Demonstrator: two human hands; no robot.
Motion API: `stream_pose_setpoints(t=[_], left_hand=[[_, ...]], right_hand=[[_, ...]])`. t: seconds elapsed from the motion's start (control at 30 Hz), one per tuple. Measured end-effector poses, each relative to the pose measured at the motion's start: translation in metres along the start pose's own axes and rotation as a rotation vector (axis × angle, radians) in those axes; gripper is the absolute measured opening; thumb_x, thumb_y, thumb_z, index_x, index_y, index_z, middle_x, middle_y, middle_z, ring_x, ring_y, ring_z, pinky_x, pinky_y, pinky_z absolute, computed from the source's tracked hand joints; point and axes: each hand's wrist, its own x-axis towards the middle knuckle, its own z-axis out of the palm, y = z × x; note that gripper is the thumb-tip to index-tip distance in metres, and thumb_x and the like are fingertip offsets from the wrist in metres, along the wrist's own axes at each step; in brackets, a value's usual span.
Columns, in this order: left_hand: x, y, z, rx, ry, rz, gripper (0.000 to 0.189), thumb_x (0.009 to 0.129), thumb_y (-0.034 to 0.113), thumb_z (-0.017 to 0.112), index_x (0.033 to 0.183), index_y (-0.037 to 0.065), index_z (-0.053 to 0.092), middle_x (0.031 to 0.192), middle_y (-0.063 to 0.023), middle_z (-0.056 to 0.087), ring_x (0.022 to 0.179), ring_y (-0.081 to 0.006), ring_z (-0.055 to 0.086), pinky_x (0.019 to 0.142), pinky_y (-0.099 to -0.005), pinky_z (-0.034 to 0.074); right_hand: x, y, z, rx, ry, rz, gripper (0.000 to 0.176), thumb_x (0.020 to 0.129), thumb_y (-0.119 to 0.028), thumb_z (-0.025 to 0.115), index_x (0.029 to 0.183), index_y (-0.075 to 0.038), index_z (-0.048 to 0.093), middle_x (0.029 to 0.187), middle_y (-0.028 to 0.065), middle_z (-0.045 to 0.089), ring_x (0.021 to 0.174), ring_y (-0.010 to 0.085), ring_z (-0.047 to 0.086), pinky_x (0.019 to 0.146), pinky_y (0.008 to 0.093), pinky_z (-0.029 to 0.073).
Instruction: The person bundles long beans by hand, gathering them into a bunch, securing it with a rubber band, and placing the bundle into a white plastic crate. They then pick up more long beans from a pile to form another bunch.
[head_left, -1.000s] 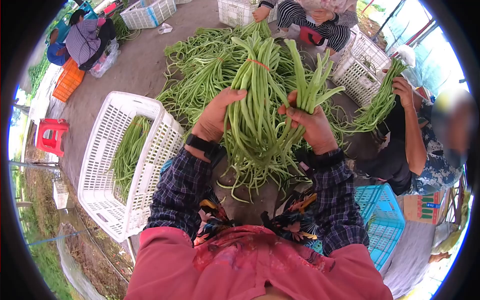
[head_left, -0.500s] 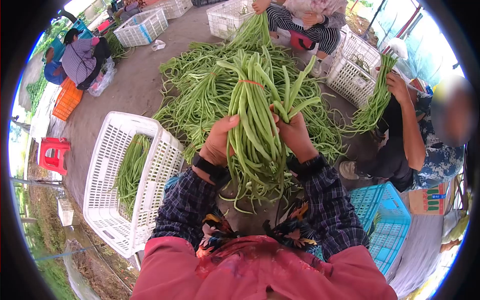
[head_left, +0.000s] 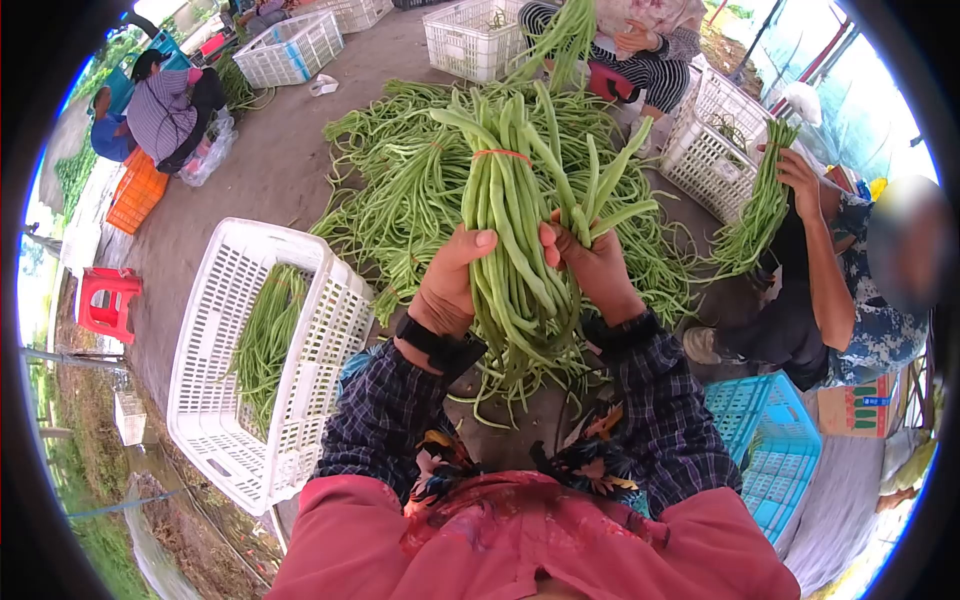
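Note:
A bundle of long green beans (head_left: 512,230), with a red band (head_left: 502,153) around its upper part, stands upright in front of me. My left hand (head_left: 450,280) is closed around its left side, the thumb lying across the front. On the other side, my right hand (head_left: 602,275) pinches a few long green beans (head_left: 603,190) that fan out up and to the right, outside the band. Its fingertips touch the bundle's edge. Behind and below both hands spreads a large pile of long green beans (head_left: 390,165) on the ground.
A white crate (head_left: 335,310) holding beans stands at my left, a blue crate (head_left: 760,440) at my right. One person (head_left: 840,260) at right holds beans; another person (head_left: 650,50) sits beyond the pile. More white crates (head_left: 290,50) and a red stool (head_left: 108,300) stand farther off.
Both hands and the bundle have shifted slightly right. My right fingers have drawn together at the bundle's edge. The far person's beans have moved right and up in view.

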Motion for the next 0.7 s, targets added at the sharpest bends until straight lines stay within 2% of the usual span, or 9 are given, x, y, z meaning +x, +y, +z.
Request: stream_pose_setpoints(t=[0.1, 0.17, 0.23, 0.37, 0.4, 0.5, 0.63, 0.67, 0.7], left_hand=[[0.002, 0.007, -0.007, 0.042, 0.091, 0.069, 0.052, 0.075, 0.024, 0.065, 0.115, -0.004, 0.046, 0.101, -0.0178, 0.059, 0.089, -0.0303, 0.061, 0.076, -0.0413, 0.053], [0.0, 0.016, -0.004, 0.044, 0.104, 0.081, 0.052, 0.075, 0.024, 0.065, 0.115, -0.004, 0.046, 0.1, -0.0164, 0.059, 0.087, -0.0285, 0.061, 0.074, -0.0402, 0.053], [0.0, 0.026, -0.005, 0.106, 0.134, 0.223, 0.052, 0.075, 0.025, 0.065, 0.113, -0.003, 0.046, 0.097, -0.0153, 0.059, 0.087, -0.0278, 0.06, 0.074, -0.0392, 0.054], [-0.011, 0.062, -0.015, 0.249, 0.219, 0.466, 0.052, 0.077, 0.031, 0.063, 0.114, -0.001, 0.046, 0.097, -0.0145, 0.059, 0.087, -0.0269, 0.06, 0.073, -0.0371, 0.055], [-0.018, 0.071, -0.021, 0.258, 0.229, 0.463, 0.051, 0.078, 0.03, 0.062, 0.116, 0.0, 0.045, 0.098, -0.0147, 0.059, 0.088, -0.0269, 0.06, 0.074, -0.0375, 0.055], [-0.029, 0.082, -0.017, 0.297, 0.265, 0.55, 0.05, 0.081, 0.028, 0.059, 0.119, 0.0, 0.042, 0.101, -0.0159, 0.059, 0.092, -0.0269, 0.059, 0.077, -0.0396, 0.053], [-0.038, 0.103, -0.026, 0.35, 0.425, 0.587, 0.048, 0.081, 0.021, 0.06, 0.12, 0.0, 0.041, 0.103, -0.0162, 0.059, 0.093, -0.0276, 0.058, 0.082, -0.0408, 0.051], [-0.039, 0.107, -0.026, 0.348, 0.451, 0.629, 0.044, 0.081, 0.016, 0.06, 0.118, -0.001, 0.043, 0.102, -0.0153, 0.059, 0.094, -0.0276, 0.058, 0.084, -0.0396, 0.049], [-0.04, 0.11, -0.027, 0.332, 0.438, 0.624, 0.044, 0.081, 0.016, 0.06, 0.118, -0.001, 0.043, 0.102, -0.0153, 0.059, 0.094, -0.0276, 0.058, 0.084, -0.0396, 0.049]], right_hand=[[-0.003, 0.014, 0.005, -0.096, 0.032, 0.082, 0.012, 0.088, -0.012, 0.059, 0.097, -0.003, 0.058, 0.077, -0.0029, 0.058, 0.065, 0.0042, 0.051, 0.056, 0.0198, 0.043], [-0.008, 0.015, 0.014, -0.121, 0.022, -0.054, 0.011, 0.088, -0.011, 0.058, 0.096, -0.003, 0.058, 0.081, -0.0021, 0.059, 0.073, 0.0055, 0.053, 0.064, 0.0213, 0.045], [-0.018, 0.025, 0.009, -0.049, 0.004, 0.122, 0.008, 0.088, -0.007, 0.057, 0.095, -0.003, 0.059, 0.085, -0.0009, 0.06, 0.079, 0.0064, 0.054, 0.069, 0.0224, 0.045], [-0.033, 0.028, -0.017, 0.025, -0.033, 0.234, 0.013, 0.091, -0.013, 0.053, 0.097, -0.002, 0.057, 0.073, -0.001, 0.054, 0.065, 0.0087, 0.052, 0.061, 0.0247, 0.045], [-0.038, 0.028, -0.021, 0.024, -0.006, 0.246, 0.013, 0.091, -0.013, 0.053, 0.097, -0.002, 0.057, 0.073, -0.001, 0.054, 0.065, 0.0087, 0.052, 0.061, 0.0247, 0.045], [-0.042, 0.011, -0.048, 0.525, 0.265, 0.192, 0.026, 0.091, -0.023, 0.054, 0.106, -0.002, 0.052, 0.079, 0.0022, 0.05, 0.072, 0.0131, 0.051, 0.066, 0.0318, 0.045], [-0.058, 0.002, -0.1, 0.713, 0.408, 0.018, 0.025, 0.09, -0.022, 0.056, 0.106, -0.004, 0.051, 0.083, 0.0025, 0.052, 0.078, 0.016, 0.052, 0.073, 0.0334, 0.046], [-0.064, -0.005, -0.106, 0.649, 0.484, 0.003, 0.02, 0.092, -0.024, 0.051, 0.097, -0.005, 0.051, 0.084, 0.0031, 0.051, 0.078, 0.0155, 0.051, 0.077, 0.0312, 0.044], [-0.071, -0.011, -0.114, 0.633, 0.493, -0.008, 0.02, 0.092, -0.024, 0.051, 0.097, -0.005, 0.051, 0.084, 0.0031, 0.051, 0.078, 0.0155, 0.051, 0.077, 0.0312, 0.044]])
